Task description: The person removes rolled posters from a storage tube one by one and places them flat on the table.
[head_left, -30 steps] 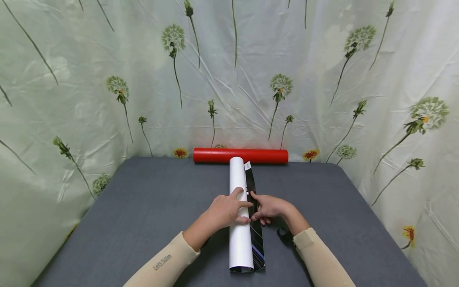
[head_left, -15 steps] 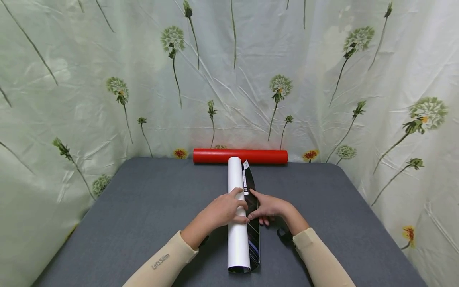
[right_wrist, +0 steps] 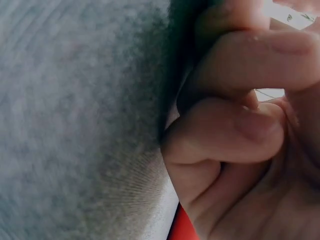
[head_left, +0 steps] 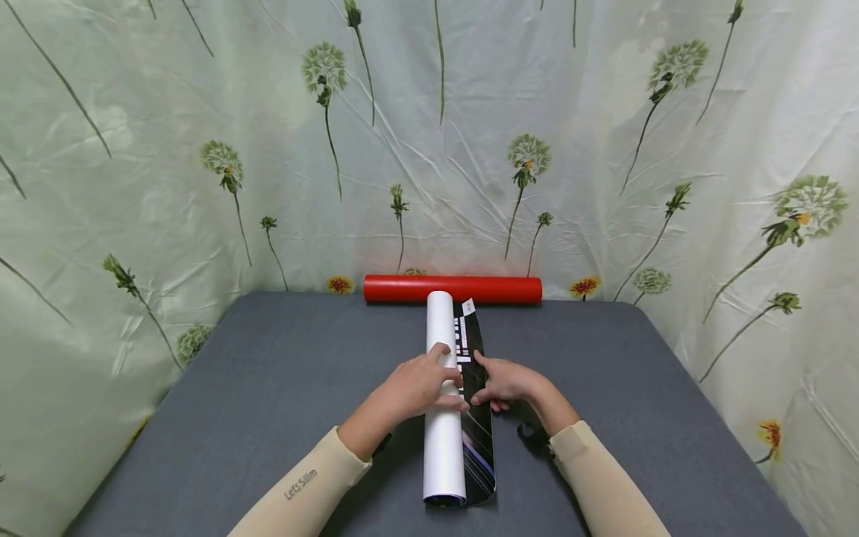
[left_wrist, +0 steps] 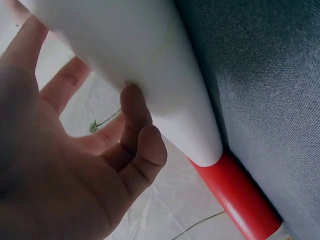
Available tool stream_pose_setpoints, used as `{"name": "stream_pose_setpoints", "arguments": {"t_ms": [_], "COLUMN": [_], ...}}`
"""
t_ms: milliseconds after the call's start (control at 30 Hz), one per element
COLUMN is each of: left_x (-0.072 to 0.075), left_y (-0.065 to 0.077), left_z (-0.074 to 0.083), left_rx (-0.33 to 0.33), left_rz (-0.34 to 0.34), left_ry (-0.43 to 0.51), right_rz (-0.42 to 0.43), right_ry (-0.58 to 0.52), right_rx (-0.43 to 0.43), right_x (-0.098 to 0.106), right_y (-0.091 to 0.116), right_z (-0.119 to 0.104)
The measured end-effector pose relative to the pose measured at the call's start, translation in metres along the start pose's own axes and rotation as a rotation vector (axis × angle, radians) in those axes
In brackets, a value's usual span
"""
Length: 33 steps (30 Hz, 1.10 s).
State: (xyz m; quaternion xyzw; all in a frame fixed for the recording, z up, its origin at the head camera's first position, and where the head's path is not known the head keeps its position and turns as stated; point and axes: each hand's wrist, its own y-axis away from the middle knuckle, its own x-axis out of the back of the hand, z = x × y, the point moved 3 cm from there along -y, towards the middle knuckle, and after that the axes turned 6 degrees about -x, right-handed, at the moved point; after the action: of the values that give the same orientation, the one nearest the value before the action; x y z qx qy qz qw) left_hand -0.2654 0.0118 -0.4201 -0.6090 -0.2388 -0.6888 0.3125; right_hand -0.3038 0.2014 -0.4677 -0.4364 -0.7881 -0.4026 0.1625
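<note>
A poster, white on the outside, lies rolled up lengthwise across the middle of the table. Along its right side a black printed strip with white lettering and bluish lines shows. My left hand lies over the roll from the left, its bent fingers and thumb round the top. In the left wrist view, the fingers touch the white roll. My right hand pinches the free right edge of the black strip, thumb on top and other fingers curled at the edge. The fingers' undersides are partly hidden.
A red tube lies crosswise at the table's back edge, just beyond the roll's far end. Behind the grey table hangs a pale curtain printed with dandelions.
The white roll has shifted slightly left over the last second, and more of the black printed strip shows. My right hand went a little left with the strip's edge, then back right.
</note>
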Motion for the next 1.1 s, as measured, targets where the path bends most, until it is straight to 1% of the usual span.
{"name": "stream_pose_setpoints", "arguments": {"t_ms": [67,167,400,500,633,800,867,1100], "left_x": [0.0002,-0.0003,-0.0014,-0.0012,-0.0020,-0.0027,-0.0023,-0.0022], "left_y": [-0.0005,-0.0003,0.0024,0.0021,0.0008,0.0007,0.0016,0.0037], "left_z": [-0.0002,-0.0003,-0.0028,-0.0045,-0.0051,-0.0063,-0.0076,-0.0099], "left_rx": [0.015,0.024,0.011,0.026,0.050,0.065,0.059,-0.001], "left_rz": [0.007,-0.007,-0.088,-0.086,-0.065,-0.077,-0.087,-0.102], "left_ry": [0.014,0.027,0.023,0.040,0.049,0.047,0.045,0.033], "right_rz": [-0.009,-0.021,-0.045,-0.049,-0.045,-0.038,-0.034,-0.024], "right_ry": [0.001,-0.002,-0.042,-0.051,-0.043,-0.026,-0.021,-0.012], "right_rx": [-0.010,-0.027,-0.072,-0.077,-0.078,-0.082,-0.089,-0.101], "right_x": [0.0003,0.0006,0.0020,0.0035,0.0048,0.0052,0.0053,0.0074], "right_y": [-0.0001,0.0002,0.0014,0.0030,0.0041,0.0044,0.0044,0.0070], "right_z": [0.0006,0.0013,0.0032,0.0041,0.0050,0.0043,0.0045,0.0060]}}
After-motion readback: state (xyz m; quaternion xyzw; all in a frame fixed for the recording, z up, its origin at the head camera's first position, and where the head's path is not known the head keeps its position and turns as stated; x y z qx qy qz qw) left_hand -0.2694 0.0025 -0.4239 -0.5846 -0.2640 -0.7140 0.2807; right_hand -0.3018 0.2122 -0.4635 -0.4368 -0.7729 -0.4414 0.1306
